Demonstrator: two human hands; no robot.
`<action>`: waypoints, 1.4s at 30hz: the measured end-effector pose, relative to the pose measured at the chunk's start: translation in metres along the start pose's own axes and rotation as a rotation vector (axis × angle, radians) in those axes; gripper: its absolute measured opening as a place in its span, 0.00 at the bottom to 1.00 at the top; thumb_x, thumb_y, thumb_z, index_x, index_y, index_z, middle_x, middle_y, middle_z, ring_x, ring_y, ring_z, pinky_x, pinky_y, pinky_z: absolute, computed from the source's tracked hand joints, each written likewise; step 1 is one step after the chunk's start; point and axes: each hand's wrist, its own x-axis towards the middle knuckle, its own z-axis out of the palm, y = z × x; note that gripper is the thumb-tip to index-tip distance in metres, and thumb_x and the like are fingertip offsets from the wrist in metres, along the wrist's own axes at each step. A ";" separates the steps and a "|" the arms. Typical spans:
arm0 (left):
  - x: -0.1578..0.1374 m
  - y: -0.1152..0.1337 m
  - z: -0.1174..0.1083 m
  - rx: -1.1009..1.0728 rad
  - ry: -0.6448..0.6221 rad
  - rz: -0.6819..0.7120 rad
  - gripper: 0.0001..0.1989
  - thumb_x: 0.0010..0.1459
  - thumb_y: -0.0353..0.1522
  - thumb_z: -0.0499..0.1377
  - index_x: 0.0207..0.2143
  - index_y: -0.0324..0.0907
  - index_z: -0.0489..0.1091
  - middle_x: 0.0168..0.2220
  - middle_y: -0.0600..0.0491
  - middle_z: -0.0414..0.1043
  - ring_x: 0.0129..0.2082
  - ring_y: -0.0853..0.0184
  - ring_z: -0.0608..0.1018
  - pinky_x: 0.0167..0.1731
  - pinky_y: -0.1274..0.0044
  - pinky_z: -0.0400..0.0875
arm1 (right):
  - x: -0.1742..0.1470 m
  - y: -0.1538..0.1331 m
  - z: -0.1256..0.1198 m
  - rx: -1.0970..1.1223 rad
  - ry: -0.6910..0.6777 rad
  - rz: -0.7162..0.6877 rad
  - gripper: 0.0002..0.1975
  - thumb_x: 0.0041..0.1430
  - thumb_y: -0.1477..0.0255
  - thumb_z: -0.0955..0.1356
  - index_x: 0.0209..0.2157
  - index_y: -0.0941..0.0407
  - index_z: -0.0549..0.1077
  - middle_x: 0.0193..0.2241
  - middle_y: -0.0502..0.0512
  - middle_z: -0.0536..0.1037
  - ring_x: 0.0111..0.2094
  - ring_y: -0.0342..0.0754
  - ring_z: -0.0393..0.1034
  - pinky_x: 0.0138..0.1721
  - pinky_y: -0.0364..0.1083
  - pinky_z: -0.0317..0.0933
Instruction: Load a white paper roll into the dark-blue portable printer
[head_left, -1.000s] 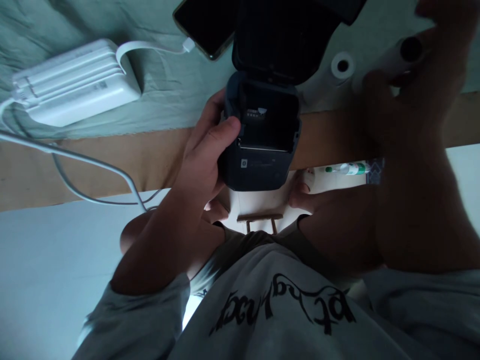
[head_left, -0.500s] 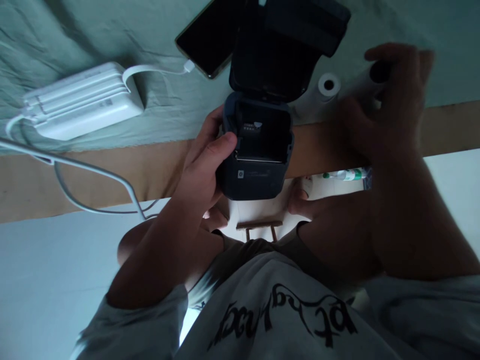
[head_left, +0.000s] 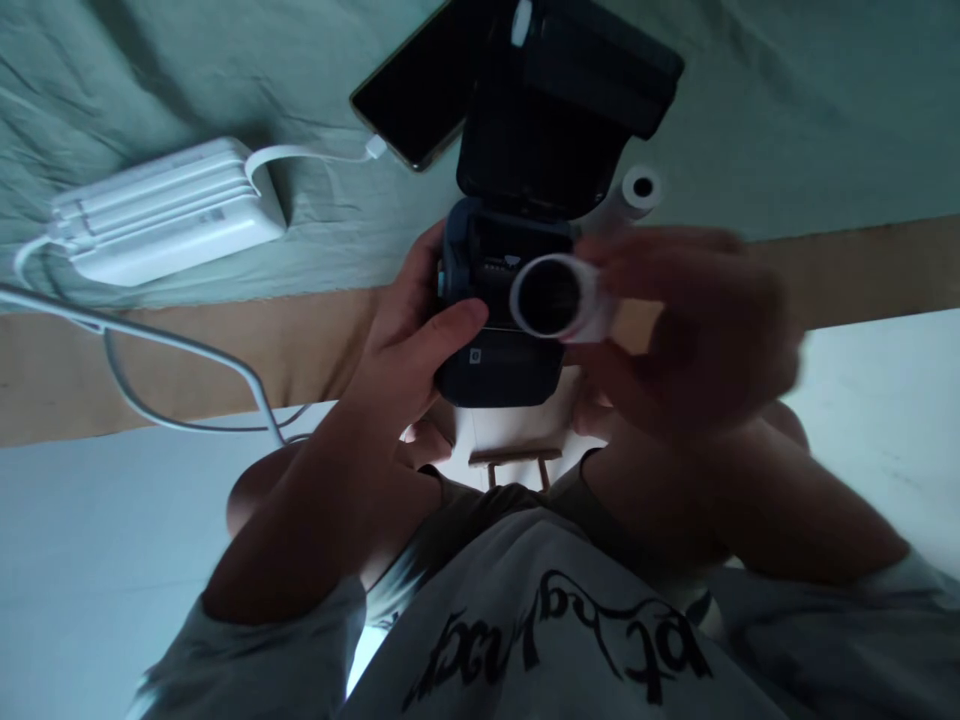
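Observation:
My left hand [head_left: 405, 340] is closed around the left side of a dark portable label printer [head_left: 499, 375], its thumb resting on the near edge of the paper bay. The printer's lid [head_left: 536, 150] is swung fully back, away from me. Between the thumb and fingers of my right hand [head_left: 697, 320], slightly blurred, is a white paper roll [head_left: 596, 300] with a wide hollow core. The roll hangs over the right part of the open bay and hides some of it; whether it touches the printer I cannot tell. Behind my right hand a thinner white roll [head_left: 641, 190] stays on the cloth.
On the green cloth [head_left: 787, 120] at the left lies a white power bank [head_left: 180, 210], cabled to a dark phone [head_left: 412, 90] beside the lid. A grey cable [head_left: 187, 342] droops over the brown table edge [head_left: 150, 360]. A small wooden stool [head_left: 517, 456] shows below.
My right hand has picked up the wide-core paper roll from the right and carried it left over the printer. My left hand keeps its hold on the printer.

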 end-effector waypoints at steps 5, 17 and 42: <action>-0.003 0.002 -0.001 0.033 -0.039 -0.017 0.22 0.51 0.33 0.63 0.50 0.43 0.66 0.38 0.53 0.71 0.41 0.69 0.74 0.41 0.80 0.71 | 0.001 0.006 0.018 -0.220 0.184 -0.295 0.09 0.53 0.74 0.68 0.38 0.56 0.67 0.42 0.42 0.75 0.42 0.35 0.72 0.41 0.40 0.63; -0.002 0.000 -0.010 0.164 -0.075 -0.014 0.31 0.46 0.33 0.66 0.53 0.45 0.63 0.43 0.54 0.71 0.51 0.65 0.72 0.50 0.79 0.68 | -0.004 0.004 0.015 -0.063 0.063 -0.453 0.08 0.50 0.67 0.70 0.33 0.53 0.72 0.34 0.43 0.73 0.38 0.38 0.68 0.42 0.43 0.62; -0.009 0.008 -0.003 0.192 0.036 -0.095 0.26 0.47 0.33 0.67 0.50 0.44 0.67 0.36 0.55 0.69 0.30 0.74 0.73 0.28 0.84 0.70 | -0.014 0.020 0.020 0.417 -0.184 0.091 0.29 0.57 0.60 0.65 0.58 0.52 0.53 0.60 0.56 0.57 0.30 0.28 0.62 0.25 0.32 0.60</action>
